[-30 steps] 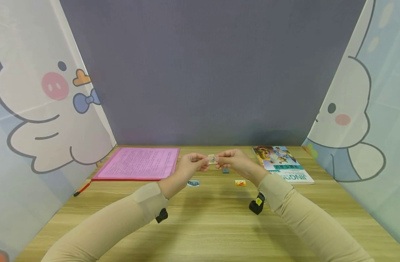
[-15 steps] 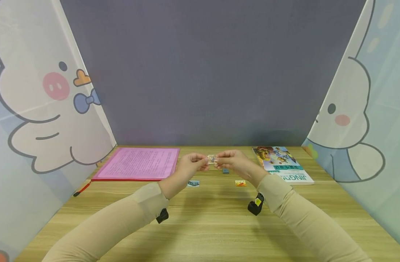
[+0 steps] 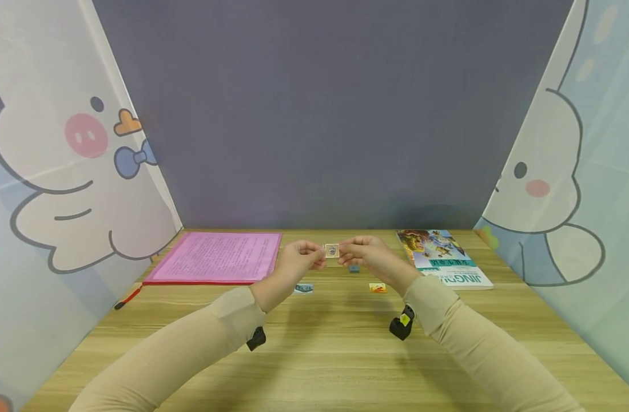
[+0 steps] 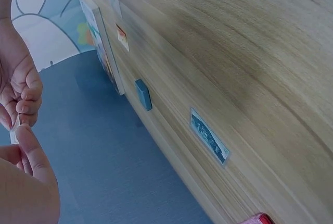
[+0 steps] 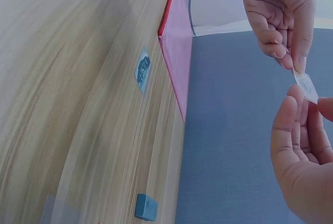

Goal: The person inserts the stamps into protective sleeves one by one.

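Note:
Both hands are raised over the back of the table with a small square stamp-like card [image 3: 332,250] between them. It is pale, with a dark round design and a light border. My left hand [image 3: 299,264] pinches its left edge between thumb and fingers. On its right side, my right hand [image 3: 372,257] holds the edge with thumb and fingertips. The right wrist view shows the card [image 5: 306,86] tilted and somewhat see-through, bridging the two hands' fingertips. In the left wrist view only a thin strip of it appears, mostly hidden by fingers.
Below the hands lie a blue stamp-like picture [image 3: 304,289], an orange-yellow one [image 3: 378,288] and a small blue-grey block [image 3: 354,269]. A pink folder [image 3: 217,257] with red edging lies back left, a picture book [image 3: 443,257] back right. A clear plastic piece [image 5: 54,211] lies on the tabletop.
The held card has shifted slightly left and turned a little, so its glare is gone and the design shows more plainly. Both hands keep their hold.

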`<state>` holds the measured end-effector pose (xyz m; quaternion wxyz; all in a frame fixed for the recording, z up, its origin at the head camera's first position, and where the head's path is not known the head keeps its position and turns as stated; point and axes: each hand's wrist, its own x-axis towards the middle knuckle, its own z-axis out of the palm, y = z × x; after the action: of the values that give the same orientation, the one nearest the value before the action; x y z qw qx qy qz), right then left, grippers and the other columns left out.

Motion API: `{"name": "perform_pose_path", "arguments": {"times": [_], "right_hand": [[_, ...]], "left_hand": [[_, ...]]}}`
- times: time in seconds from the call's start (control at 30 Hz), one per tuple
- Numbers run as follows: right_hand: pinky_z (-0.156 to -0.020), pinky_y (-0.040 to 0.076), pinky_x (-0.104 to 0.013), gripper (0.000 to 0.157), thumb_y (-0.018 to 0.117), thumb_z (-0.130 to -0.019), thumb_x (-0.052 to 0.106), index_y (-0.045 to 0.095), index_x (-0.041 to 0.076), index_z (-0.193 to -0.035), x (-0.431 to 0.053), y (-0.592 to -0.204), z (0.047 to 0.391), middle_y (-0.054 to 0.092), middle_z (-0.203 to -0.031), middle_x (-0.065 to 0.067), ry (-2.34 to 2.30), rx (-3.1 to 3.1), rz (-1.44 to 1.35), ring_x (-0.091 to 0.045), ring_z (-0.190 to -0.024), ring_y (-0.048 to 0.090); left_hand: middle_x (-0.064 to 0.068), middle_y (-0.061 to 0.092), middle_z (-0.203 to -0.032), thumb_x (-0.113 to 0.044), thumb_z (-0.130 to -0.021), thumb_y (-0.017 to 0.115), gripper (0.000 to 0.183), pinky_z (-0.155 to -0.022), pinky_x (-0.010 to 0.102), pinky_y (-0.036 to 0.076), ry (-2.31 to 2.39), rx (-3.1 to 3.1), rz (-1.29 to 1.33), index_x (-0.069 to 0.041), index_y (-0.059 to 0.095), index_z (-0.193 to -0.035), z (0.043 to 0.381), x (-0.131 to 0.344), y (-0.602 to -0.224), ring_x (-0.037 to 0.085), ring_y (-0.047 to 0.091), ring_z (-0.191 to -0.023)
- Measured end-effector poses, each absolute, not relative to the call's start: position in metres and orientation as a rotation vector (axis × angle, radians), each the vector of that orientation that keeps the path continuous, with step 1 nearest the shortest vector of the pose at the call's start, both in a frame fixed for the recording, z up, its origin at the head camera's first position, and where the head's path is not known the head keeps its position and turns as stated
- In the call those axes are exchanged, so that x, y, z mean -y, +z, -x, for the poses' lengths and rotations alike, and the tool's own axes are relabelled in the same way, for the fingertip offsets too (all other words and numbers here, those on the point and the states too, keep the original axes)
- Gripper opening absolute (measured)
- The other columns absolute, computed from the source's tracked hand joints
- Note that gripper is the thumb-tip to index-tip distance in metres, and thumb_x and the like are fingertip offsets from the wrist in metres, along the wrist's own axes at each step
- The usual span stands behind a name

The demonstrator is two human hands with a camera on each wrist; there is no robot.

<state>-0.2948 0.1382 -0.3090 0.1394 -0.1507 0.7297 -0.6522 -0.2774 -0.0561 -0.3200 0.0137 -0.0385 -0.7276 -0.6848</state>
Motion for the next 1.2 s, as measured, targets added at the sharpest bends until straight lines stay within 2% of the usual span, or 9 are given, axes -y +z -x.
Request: {"name": "perform_pose_path", "arguments": {"times": [0.33,0.53,0.67,0.87,1.03,1.2], "right_hand": [[-0.082,0.057,-0.032,0.026,0.059,-0.097,0.014,0.062,-0.005,-0.114,-0.136,-0.314,0.295,0.068,-0.093,-0.007,-1.827,-2.243,0.288,-0.016,-0.080,0.065],[-0.086,0.058,-0.037,0.027,0.062,-0.095,0.011,0.062,-0.008,-0.114,-0.135,-0.324,0.300,0.070,-0.088,-0.008,-1.781,-2.262,0.175,-0.015,-0.078,0.067],[-0.090,0.057,-0.042,0.026,0.062,-0.094,0.008,0.063,-0.009,-0.113,-0.135,-0.329,0.302,0.072,-0.089,-0.011,-1.776,-2.260,0.137,-0.014,-0.074,0.067],[-0.081,0.060,-0.035,0.024,0.061,-0.094,0.007,0.062,-0.009,-0.112,-0.136,-0.337,0.307,0.071,-0.085,-0.009,-1.760,-2.261,0.096,-0.012,-0.070,0.066],[-0.075,0.060,-0.030,0.024,0.062,-0.093,0.004,0.061,-0.011,-0.112,-0.135,-0.348,0.311,0.071,-0.090,-0.014,-1.707,-2.273,0.068,-0.011,-0.069,0.067],[-0.069,0.060,-0.028,0.025,0.063,-0.091,0.001,0.062,-0.013,-0.111,-0.133,-0.358,0.310,0.071,-0.091,-0.018,-1.666,-2.313,0.071,-0.012,-0.068,0.067]], "left_hand": [[0.013,0.072,-0.088,-0.005,-0.090,0.066,0.009,-0.085,0.043,0.059,-2.030,2.452,0.148,0.002,0.068,-0.095,0.280,0.057,-0.324,0.024,0.071,-0.080],[0.014,0.073,-0.087,-0.006,-0.088,0.068,0.009,-0.085,0.042,0.059,-1.918,2.589,0.157,0.002,0.070,-0.093,0.288,0.056,-0.325,0.032,0.072,-0.087],[0.011,0.073,-0.086,-0.007,-0.087,0.070,0.009,-0.078,0.035,0.061,-1.839,2.651,0.133,0.001,0.071,-0.091,0.293,0.053,-0.326,0.025,0.071,-0.078],[0.012,0.072,-0.087,-0.001,-0.084,0.072,0.007,-0.070,0.025,0.061,-1.829,2.682,0.083,0.002,0.070,-0.090,0.299,0.048,-0.331,0.013,0.067,-0.068],[0.013,0.072,-0.087,0.002,-0.081,0.073,0.007,-0.068,0.025,0.061,-1.785,2.742,0.018,0.002,0.070,-0.088,0.300,0.045,-0.341,0.014,0.067,-0.063],[0.013,0.071,-0.086,0.003,-0.078,0.073,0.007,-0.076,0.033,0.061,-1.713,2.805,0.005,0.002,0.069,-0.084,0.300,0.042,-0.350,0.025,0.072,-0.073]]}}
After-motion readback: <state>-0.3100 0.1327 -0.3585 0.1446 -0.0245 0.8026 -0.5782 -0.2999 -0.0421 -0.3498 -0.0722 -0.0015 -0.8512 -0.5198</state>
